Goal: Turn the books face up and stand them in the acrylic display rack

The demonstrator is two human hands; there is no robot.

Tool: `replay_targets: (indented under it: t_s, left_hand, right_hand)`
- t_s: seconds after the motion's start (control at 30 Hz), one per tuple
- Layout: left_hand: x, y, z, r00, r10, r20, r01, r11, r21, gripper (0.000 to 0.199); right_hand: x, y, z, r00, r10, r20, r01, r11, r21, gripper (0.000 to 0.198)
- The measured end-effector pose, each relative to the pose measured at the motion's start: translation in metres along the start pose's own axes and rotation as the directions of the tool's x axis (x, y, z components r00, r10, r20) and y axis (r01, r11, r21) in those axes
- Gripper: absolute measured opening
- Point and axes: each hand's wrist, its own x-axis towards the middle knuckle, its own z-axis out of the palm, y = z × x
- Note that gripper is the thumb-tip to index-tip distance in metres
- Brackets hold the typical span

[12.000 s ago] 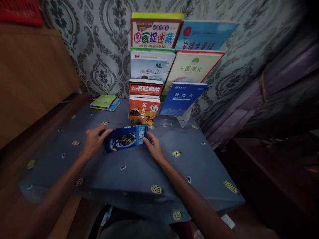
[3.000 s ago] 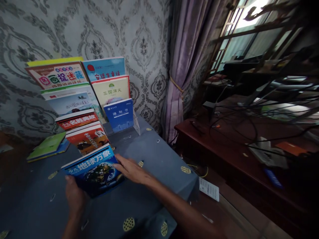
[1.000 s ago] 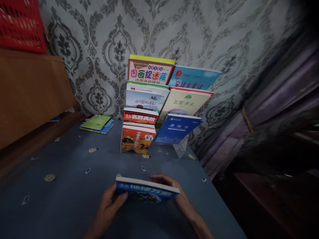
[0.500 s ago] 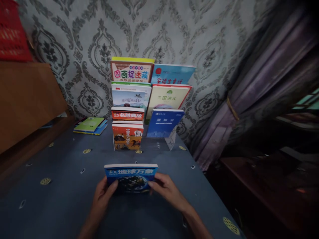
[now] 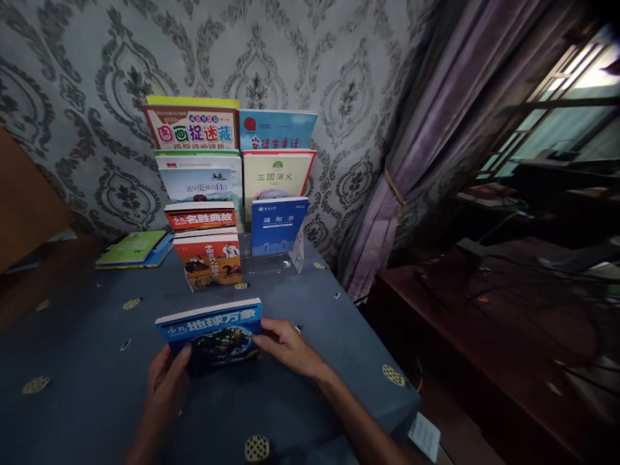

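Both hands grip one blue globe book (image 5: 220, 342), which takes the centre of the clock here. Left hand (image 5: 165, 374) pinches its lower corner at eight o'clock, thumb flat on the cover; right hand (image 5: 288, 349) holds the edge at three, thumb on the front, with the fingers partly hidden behind. The book tilts with its white page edge uppermost and its cover turned to the person; whether its bottom touches the grey-blue tablecloth (image 5: 97, 342) I cannot tell.

At twelve o'clock, just beyond the book, a clear stand (image 5: 299, 255) bears two stepped columns. In the left one, from the top, are a brown book (image 5: 194, 126) with a yellow-edged one behind it, a landscape-covered book (image 5: 201, 184), a red book (image 5: 206, 218) and an orange book (image 5: 210, 261) at the front. In the right one, a light blue book (image 5: 278, 128) rises behind a cream book (image 5: 276, 175), with a dark blue booklet (image 5: 278, 226) lowest.

At ten lies a small pile of booklets (image 5: 133, 250), green on top. A tied purple curtain (image 5: 382, 213) hangs at two o'clock, and a dark red desk (image 5: 450, 349) stands at three.
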Motion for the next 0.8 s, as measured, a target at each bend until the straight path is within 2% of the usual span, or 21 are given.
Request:
replay_targets:
  t_s: [0.17,0.27,0.33,0.4,0.43,0.47,0.53,0.57,0.67,0.73,0.8]
  left_hand:
    - [-0.002,0.001,-0.003,1.0,-0.003,-0.027,0.004,1.0,0.021,0.063]
    - [-0.005,0.003,-0.007,0.999,-0.014,-0.032,0.016,0.999,0.048,0.062]
    - [-0.006,0.005,-0.009,0.999,-0.027,-0.021,0.029,0.996,0.081,0.062]
    - [-0.008,0.005,-0.012,0.999,-0.042,-0.015,0.043,0.995,0.094,0.062]
    - [-0.009,0.006,-0.013,0.999,-0.048,-0.024,0.05,0.995,0.091,0.062]
    - [-0.011,0.006,-0.013,0.998,-0.057,-0.035,0.06,0.994,0.087,0.061]
    - [-0.013,0.007,-0.015,0.994,-0.089,-0.056,0.093,0.992,0.085,0.06]
    - [-0.014,0.007,-0.015,0.993,-0.099,-0.068,0.105,0.99,0.093,0.059]
    - [-0.016,0.008,-0.016,0.992,-0.093,-0.089,0.104,0.986,0.132,0.056]
    - [-0.017,0.008,-0.016,0.993,-0.071,-0.097,0.085,0.986,0.147,0.052]
    - [-0.017,0.007,-0.017,0.993,-0.068,-0.101,0.083,0.984,0.157,0.047]
  right_hand:
    - [0.001,0.015,0.003,1.0,0.011,0.008,-0.011,1.0,-0.008,0.052]
    - [0.001,0.021,0.002,0.998,0.026,0.06,-0.025,1.0,-0.014,0.058]
    - [0.002,0.02,-0.003,0.989,0.046,0.142,-0.048,0.999,0.006,0.062]
    - [0.008,0.018,-0.015,0.987,0.043,0.154,-0.052,0.997,0.052,0.068]
    - [0.012,0.017,-0.024,0.994,0.031,0.109,-0.038,0.997,0.063,0.069]
    - [0.018,0.015,-0.033,1.0,0.005,0.012,-0.005,0.999,0.047,0.069]
    - [0.031,0.014,-0.054,0.974,-0.076,-0.214,0.046,0.989,-0.14,0.06]
    - [0.038,0.014,-0.064,0.945,-0.124,-0.303,0.031,0.955,-0.294,0.055]
    - [0.058,0.017,-0.086,0.917,-0.127,-0.378,-0.162,0.748,-0.644,0.051]
    - [0.065,0.019,-0.093,0.918,-0.047,-0.393,-0.287,0.605,-0.743,0.056]
    - [0.07,0.02,-0.095,0.911,0.012,-0.413,-0.363,0.504,-0.784,0.054]
